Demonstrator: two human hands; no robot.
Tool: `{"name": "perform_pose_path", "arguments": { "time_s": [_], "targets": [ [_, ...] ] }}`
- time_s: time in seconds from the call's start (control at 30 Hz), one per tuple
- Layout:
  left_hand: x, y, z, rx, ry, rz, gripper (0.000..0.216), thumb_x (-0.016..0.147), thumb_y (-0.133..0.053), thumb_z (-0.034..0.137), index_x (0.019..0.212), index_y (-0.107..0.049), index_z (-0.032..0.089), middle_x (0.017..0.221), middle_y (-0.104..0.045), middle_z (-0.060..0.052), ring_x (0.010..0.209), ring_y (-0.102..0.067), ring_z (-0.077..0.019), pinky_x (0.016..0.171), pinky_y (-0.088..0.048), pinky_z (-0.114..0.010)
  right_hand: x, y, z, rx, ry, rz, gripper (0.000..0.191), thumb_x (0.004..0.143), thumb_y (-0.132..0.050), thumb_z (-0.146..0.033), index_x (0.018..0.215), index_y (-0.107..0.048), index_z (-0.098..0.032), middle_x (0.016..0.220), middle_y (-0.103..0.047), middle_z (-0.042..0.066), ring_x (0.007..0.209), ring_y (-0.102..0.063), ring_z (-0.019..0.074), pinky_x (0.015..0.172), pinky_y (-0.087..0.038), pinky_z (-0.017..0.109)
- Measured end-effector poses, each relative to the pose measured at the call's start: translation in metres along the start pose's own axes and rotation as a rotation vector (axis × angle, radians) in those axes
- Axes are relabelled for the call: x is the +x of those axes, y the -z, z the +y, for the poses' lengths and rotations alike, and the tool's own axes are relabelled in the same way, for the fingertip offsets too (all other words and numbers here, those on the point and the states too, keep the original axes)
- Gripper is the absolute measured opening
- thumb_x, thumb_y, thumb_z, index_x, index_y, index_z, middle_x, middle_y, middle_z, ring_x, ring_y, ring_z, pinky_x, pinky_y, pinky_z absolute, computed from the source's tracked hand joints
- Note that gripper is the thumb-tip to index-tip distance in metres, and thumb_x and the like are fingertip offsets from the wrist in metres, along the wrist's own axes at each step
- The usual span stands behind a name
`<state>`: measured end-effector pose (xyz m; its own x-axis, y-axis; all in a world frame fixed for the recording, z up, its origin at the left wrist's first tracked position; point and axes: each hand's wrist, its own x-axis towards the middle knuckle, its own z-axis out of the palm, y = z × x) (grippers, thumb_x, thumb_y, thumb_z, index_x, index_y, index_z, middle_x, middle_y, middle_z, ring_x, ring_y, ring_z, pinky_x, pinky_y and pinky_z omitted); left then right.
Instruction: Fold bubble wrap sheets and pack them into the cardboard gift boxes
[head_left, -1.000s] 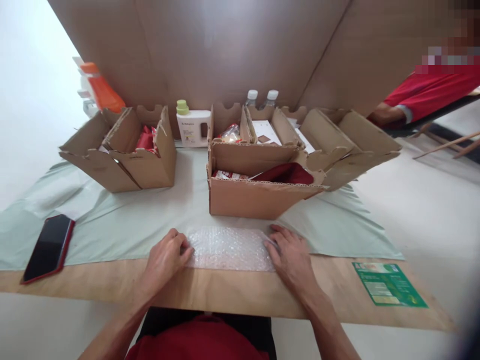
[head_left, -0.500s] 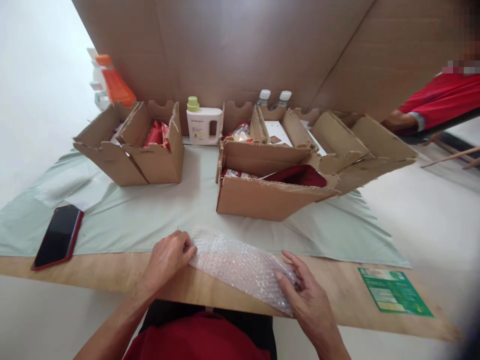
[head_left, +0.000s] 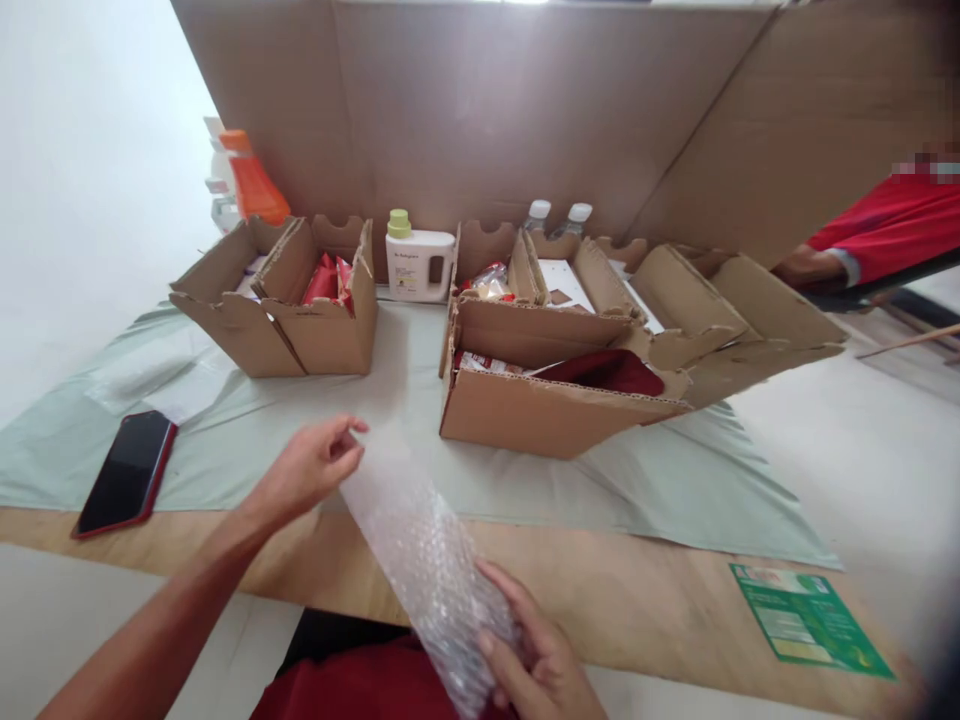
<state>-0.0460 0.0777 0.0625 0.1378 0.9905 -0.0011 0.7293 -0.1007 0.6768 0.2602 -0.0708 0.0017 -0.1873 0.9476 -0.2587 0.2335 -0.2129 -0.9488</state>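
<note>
Head view: I hold a sheet of bubble wrap [head_left: 427,560] lifted off the table [head_left: 637,600], stretched between my two hands.

My left hand [head_left: 311,468] pinches the sheet's upper corner between thumb and fingertips, raised above the pale green cloth [head_left: 300,430]. My right hand [head_left: 536,660] is closed around its lower end, near my lap at the table's near edge. Ahead sits an open cardboard box [head_left: 540,410] holding something dark red; a black phone [head_left: 127,472] lies well apart on my left.
</note>
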Motion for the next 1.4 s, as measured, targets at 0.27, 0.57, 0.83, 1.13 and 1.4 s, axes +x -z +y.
{"name": "perform_pose_path", "arguments": {
  "time_s": [0.27,0.57,0.83,1.13,1.4],
  "targets": [
    [0.033,0.003,-0.013,0.185,-0.313,0.176,0.038,0.091,-0.054,0.018,0.128,-0.063,0.016,0.133,-0.066,-0.013,0.125,-0.059,-0.0269,0.11,-0.046,-0.048,0.047,-0.077,-0.035,0.255,-0.112,-0.129,0.039,0.086,-0.068,-0.047,0.115,-0.075,-0.022,0.078,-0.062,0.0,0.057,-0.054,0.0108,0.052,-0.052,0.023],
    [-0.114,-0.024,-0.028,-0.049,-0.346,-0.11,0.068,0.083,-0.051,0.007,0.148,-0.049,0.025,0.147,-0.059,-0.013,0.144,-0.048,-0.0304,0.115,-0.046,-0.056,0.053,-0.071,-0.035,0.444,-0.26,-0.147,0.044,0.084,-0.073,-0.054,0.108,-0.068,-0.018,0.074,-0.073,0.003,0.052,-0.058,0.011,0.059,-0.049,0.026],
    [-0.061,-0.051,-0.02,-0.082,0.087,0.046,0.044,0.092,-0.054,0.026,0.134,-0.062,0.018,0.076,-0.069,0.001,0.065,-0.064,-0.0161,0.068,-0.053,-0.028,0.052,-0.065,-0.034,0.066,0.236,0.14,0.035,0.099,-0.059,-0.034,0.133,-0.06,-0.026,0.109,-0.074,0.009,0.086,-0.073,0.0197,0.073,-0.061,0.033],
    [-0.057,-0.063,-0.028,0.093,-0.004,0.167,0.046,0.093,-0.056,0.022,0.14,-0.054,0.02,0.099,-0.072,-0.005,0.088,-0.069,-0.0209,0.081,-0.055,-0.032,0.095,-0.069,-0.034,-1.026,0.679,0.099,0.036,0.095,-0.051,-0.008,0.124,-0.067,-0.019,0.132,-0.068,0.014,0.123,-0.058,0.0317,0.091,-0.05,0.046],
    [-0.091,-0.047,-0.024,0.072,-0.411,0.141,0.031,0.098,-0.054,0.012,0.127,-0.06,0.02,0.106,-0.073,-0.007,0.103,-0.066,-0.0223,0.093,-0.051,-0.038,0.092,-0.057,-0.051,-0.824,0.622,-0.057,0.027,0.1,-0.047,-0.01,0.107,-0.071,-0.022,0.097,-0.077,0.004,0.088,-0.067,0.021,0.084,-0.046,0.037]
  ]
}}
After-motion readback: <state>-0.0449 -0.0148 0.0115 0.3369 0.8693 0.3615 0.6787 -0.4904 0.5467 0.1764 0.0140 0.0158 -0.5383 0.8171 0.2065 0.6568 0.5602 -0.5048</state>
